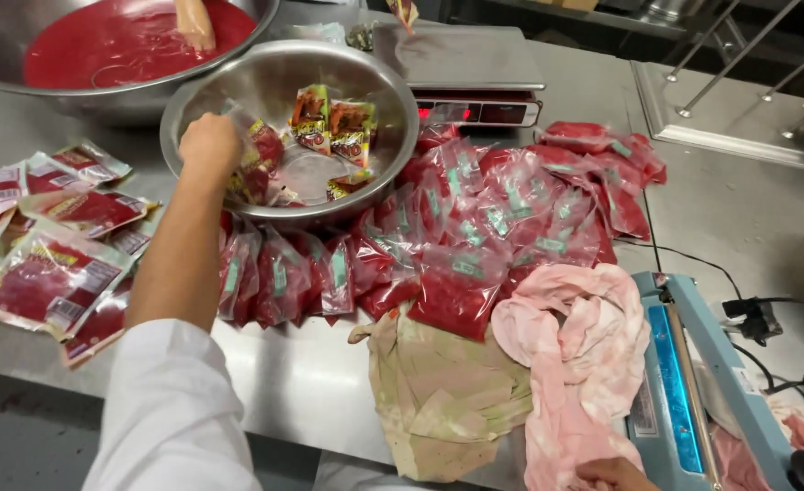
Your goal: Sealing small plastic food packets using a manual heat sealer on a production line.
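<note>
My left hand [209, 145] reaches over the rim of a steel bowl [379, 86] and closes on a clear pouch of red sauce [256, 159]. A few small green and red sachets [334, 123] lie inside the bowl. Only the fingertips of my right hand [613, 473] show at the bottom edge; they rest on a pink stained cloth [575, 355] beside a blue heat sealer [684, 400]. A heap of filled red sauce pouches [502, 214] lies right of the bowl.
A larger steel bowl of red sauce [120, 45] stands at the back left. Behind the bowls sits a digital scale [461, 68]. Flat red pouches [47, 264] cover the left of the steel table [748, 218]. A beige stained cloth [443, 400] lies at the front. Black cables [766, 318] trail at right.
</note>
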